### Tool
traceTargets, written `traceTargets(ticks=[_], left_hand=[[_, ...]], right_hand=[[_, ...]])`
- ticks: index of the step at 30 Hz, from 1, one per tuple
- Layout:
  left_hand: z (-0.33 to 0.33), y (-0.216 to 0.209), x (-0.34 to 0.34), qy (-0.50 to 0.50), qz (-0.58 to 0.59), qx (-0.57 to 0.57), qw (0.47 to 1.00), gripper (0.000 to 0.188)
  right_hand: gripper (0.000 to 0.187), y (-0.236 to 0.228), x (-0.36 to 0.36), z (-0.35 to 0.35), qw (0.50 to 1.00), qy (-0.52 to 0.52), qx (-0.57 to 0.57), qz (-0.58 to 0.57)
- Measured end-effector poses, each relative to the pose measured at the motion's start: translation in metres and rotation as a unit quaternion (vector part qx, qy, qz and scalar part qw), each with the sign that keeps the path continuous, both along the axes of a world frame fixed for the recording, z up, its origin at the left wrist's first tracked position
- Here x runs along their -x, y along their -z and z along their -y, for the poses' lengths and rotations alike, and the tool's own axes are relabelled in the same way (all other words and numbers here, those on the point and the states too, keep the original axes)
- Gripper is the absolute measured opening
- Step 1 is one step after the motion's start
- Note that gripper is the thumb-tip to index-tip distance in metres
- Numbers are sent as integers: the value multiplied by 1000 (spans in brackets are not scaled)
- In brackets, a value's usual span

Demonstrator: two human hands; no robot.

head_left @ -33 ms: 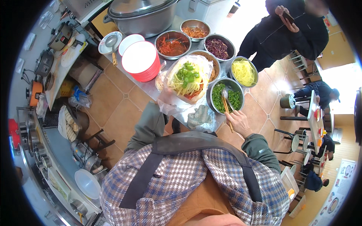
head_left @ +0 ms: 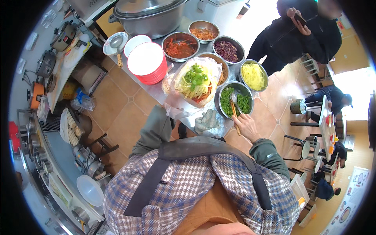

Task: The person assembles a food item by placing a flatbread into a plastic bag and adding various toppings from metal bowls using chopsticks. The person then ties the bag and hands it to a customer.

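My right hand (head_left: 246, 124) is closed on a metal spoon (head_left: 234, 98), whose head rests in a steel bowl (head_left: 252, 102) of chopped green onions (head_left: 244, 101). Slim wood (head_left: 235, 113) runs along the spoon under my fingers; whether it is a separate stick I cannot tell. To the left, a bowl lined with a clear plastic bag (head_left: 178, 111) holds pale shredded vegetable (head_left: 203, 88) topped with green onion pieces (head_left: 194, 75). My left hand (head_left: 167, 85) grips this bowl's left side, mostly hidden by the bag. A grey cloth (head_left: 206, 122) lies between my forearms.
Steel bowls of orange shreds (head_left: 181, 47), purple shreds (head_left: 226, 51) and yellow shreds (head_left: 252, 75) stand beyond. Stacked red-rimmed bowls (head_left: 145, 58), a ladle (head_left: 116, 43) and a large lidded pot (head_left: 149, 19) are at the left and back. A person (head_left: 297, 33) stands at right, holding a phone.
My right hand and the wooden length in it have shifted very slightly left. Otherwise the scene looks the same.
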State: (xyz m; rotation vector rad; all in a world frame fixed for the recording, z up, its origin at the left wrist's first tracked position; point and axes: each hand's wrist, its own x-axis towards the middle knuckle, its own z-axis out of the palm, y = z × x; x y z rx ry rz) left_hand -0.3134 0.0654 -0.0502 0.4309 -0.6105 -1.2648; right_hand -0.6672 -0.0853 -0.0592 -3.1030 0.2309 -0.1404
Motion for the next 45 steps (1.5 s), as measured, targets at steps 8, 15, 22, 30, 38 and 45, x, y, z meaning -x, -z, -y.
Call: traceTargets(ticks=[8, 15, 22, 30, 38, 45], left_hand=[[-8, -13, 4, -60, -4, 12, 998, 99], [-36, -32, 20, -122, -8, 27, 992, 97], [-85, -49, 28, -201, -24, 65, 977, 95], [-90, -55, -18, -136, -79, 136, 978, 96], [-94, -11, -124, -151, -77, 44, 985, 105], [-91, -16, -210, -142, 29, -17, 989, 105]], right_hand=[[34, -64, -100, 10, 903, 99, -394, 140], [29, -129, -223, 26, 674, 148, -719, 84], [27, -145, -269, 9, 816, 3, -571, 95], [14, -182, -332, -22, 763, -27, -645, 29], [50, -193, -358, -153, 941, -272, -124, 161], [24, -187, -431, -156, 894, -151, -61, 418]])
